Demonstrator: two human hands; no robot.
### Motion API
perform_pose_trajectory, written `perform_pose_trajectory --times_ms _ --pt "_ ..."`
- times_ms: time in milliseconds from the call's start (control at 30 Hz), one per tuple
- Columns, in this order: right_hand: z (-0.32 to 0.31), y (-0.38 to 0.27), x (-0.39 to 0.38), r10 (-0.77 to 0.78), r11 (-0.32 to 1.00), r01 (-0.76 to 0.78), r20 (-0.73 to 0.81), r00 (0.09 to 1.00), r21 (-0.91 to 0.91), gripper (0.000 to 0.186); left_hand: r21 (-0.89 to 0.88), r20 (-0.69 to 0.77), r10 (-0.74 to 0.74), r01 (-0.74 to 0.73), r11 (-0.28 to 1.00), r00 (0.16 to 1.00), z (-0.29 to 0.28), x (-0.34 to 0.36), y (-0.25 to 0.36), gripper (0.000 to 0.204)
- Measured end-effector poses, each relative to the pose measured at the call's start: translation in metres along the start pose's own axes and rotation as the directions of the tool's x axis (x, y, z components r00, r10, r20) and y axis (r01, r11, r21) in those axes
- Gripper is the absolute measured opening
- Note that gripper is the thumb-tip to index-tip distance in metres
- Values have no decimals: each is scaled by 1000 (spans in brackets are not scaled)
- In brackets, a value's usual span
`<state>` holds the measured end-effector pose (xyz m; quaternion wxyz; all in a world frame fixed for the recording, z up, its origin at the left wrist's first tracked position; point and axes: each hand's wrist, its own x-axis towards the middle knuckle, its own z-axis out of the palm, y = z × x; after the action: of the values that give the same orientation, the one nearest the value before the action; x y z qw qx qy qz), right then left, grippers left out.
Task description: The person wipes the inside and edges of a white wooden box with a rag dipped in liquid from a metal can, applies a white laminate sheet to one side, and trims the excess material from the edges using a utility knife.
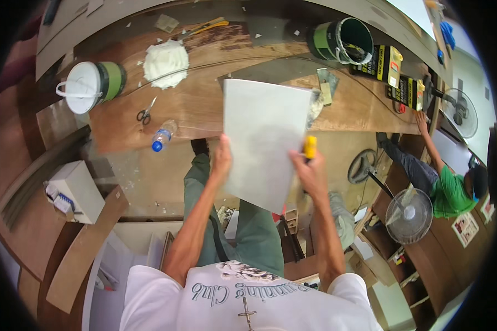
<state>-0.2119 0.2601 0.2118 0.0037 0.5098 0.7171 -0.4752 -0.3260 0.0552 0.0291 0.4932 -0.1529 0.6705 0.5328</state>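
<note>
A pale grey-white rectangular sheet (pixel 266 138) is held up in front of me, its far end over the wooden workbench (pixel 204 118). My left hand (pixel 221 161) grips its left edge, thumb on the top face. At the right edge, my right hand (pixel 313 172) pinches the sheet and also holds a tool with a yellow end (pixel 310 147); the rest of that tool is mostly hidden by the fingers. Beyond the sheet's far right corner lie a flat scraper-like piece (pixel 326 91) and a patch of whitish material (pixel 315 107).
On the bench are scissors (pixel 146 111), a blue-capped bottle (pixel 163 137), a white-lidded bucket (pixel 84 87), a round white mound (pixel 166 64), an open bucket (pixel 350 44) and black-yellow cans (pixel 406 92). A fan (pixel 408 215) and a person in green (pixel 453 190) are at right.
</note>
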Motion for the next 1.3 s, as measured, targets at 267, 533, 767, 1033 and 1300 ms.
perform_pose_trajectory --times_ms 267,533,767,1033,1300 --pt "-58 24 -91 395 843 -305 -126 910 442 21 599 163 390 -405 691 906 54 -117 156 51" --pt "4 45 -116 512 560 -327 -7 859 761 23 760 407 453 -569 314 793 70 -96 196 43" --pt "52 62 -126 514 420 -296 45 857 858 31 775 528 447 -625 93 722 73 -87 204 38" --pt "95 69 -141 506 316 -253 63 860 914 32 715 630 453 -698 -24 630 61 -71 198 33" --pt "104 78 -126 378 400 -102 -63 924 911 33 692 674 503 -701 -175 540 60 -44 192 47"
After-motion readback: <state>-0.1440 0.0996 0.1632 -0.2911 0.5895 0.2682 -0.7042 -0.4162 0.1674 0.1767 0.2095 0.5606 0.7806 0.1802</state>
